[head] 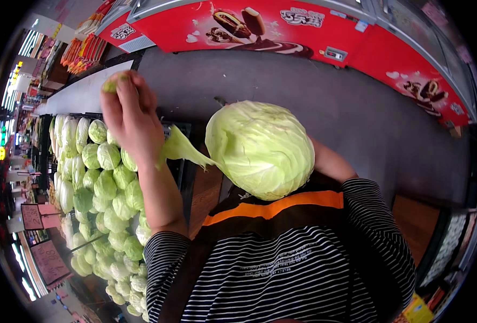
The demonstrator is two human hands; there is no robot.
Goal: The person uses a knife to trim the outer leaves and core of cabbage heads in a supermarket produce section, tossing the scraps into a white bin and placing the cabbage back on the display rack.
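A large pale green cabbage (260, 149) is held in front of my apron (274, 214). My right hand (313, 147) supports it from its right side and beneath, with the fingers hidden behind the cabbage. A torn outer leaf (186, 147) stretches from the cabbage's left side towards my left wrist. My left hand (130, 109) is raised beyond that leaf with curled fingers, slightly blurred. Green patches show at its fingertips; whether they are bits of leaf is unclear.
Below my left arm, a display of cabbages (115, 198) and long napa cabbages (69, 135) fills the left side. Price signs (48, 262) stand along it. Red ice cream freezers (238, 30) line the far side of the grey floor (363, 121).
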